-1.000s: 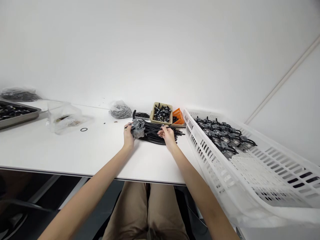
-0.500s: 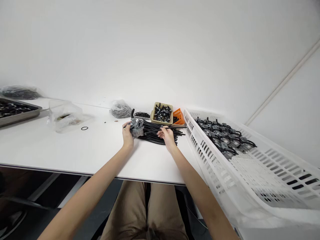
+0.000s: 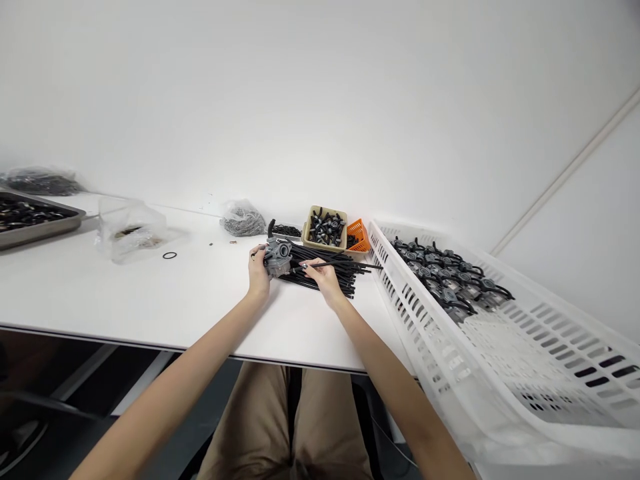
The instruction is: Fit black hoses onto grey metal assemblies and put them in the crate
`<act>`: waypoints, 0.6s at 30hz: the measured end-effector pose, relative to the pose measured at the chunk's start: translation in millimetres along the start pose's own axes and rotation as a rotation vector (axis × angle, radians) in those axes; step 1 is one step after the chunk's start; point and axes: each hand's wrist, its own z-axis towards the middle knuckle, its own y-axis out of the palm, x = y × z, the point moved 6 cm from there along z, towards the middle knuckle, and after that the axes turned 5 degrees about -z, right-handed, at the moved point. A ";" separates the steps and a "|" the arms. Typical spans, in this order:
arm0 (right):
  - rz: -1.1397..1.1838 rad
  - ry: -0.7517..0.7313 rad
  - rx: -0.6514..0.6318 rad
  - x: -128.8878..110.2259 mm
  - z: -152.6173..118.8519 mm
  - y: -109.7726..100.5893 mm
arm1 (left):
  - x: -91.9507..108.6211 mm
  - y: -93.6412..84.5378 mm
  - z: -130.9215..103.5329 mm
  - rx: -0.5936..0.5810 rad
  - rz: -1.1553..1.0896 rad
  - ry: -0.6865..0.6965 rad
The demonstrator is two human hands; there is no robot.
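My left hand (image 3: 259,273) grips a small grey metal carburetor (image 3: 277,257) just above the white table (image 3: 150,300). My right hand (image 3: 324,281) pinches one thin black hose (image 3: 345,265), lifted off the pile with its left end close to the carburetor. Under both hands lies a bundle of black hoses (image 3: 327,275). Whether the hose end touches the carburetor I cannot tell.
A beige bin (image 3: 325,228) of black parts and a small orange basket (image 3: 358,235) stand behind the hoses. A white slotted crate (image 3: 500,347) with several grey carburetors sits at the right. Plastic bags (image 3: 242,219), a black ring (image 3: 169,255) and a metal tray (image 3: 35,220) lie left.
My right hand has slid left along the single hose, bringing its end nearer the carburetor. My left hand keeps hold of the carburetor, almost unmoved.
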 end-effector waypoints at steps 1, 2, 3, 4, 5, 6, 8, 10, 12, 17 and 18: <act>0.016 -0.001 -0.022 -0.4 -0.9 3.7 | 1.8 1.7 -2.7 0.010 0.002 0.002; 0.041 0.003 -0.041 -0.2 -1.8 7.0 | 3.2 3.4 -5.0 0.013 0.002 0.004; 0.069 0.013 -0.057 0.7 -2.5 9.9 | 4.3 5.2 -6.7 0.008 0.002 0.006; 0.098 0.029 -0.072 2.1 -3.2 12.3 | 5.1 7.0 -7.7 -0.005 0.004 0.009; 0.123 0.046 -0.084 3.7 -3.8 14.1 | 5.8 8.1 -8.2 -0.013 0.007 0.015; 0.139 0.062 -0.093 5.3 -4.3 15.3 | 6.1 8.7 -8.2 -0.017 0.010 0.018; 0.150 0.078 -0.114 7.0 -5.1 16.8 | 5.7 8.7 -7.4 -0.013 0.003 0.012; 0.152 0.080 -0.137 7.0 -5.8 18.3 | 4.7 8.3 -6.7 0.001 -0.023 -0.002; 0.159 0.082 -0.154 6.4 -6.7 20.2 | 3.3 7.9 -6.2 0.015 -0.047 -0.015; 0.155 0.091 -0.124 5.3 -8.9 23.4 | -0.4 5.3 -3.6 0.023 -0.056 -0.005; 0.163 0.089 -0.125 5.2 -9.3 24.4 | -0.8 4.3 -2.8 0.023 -0.046 0.010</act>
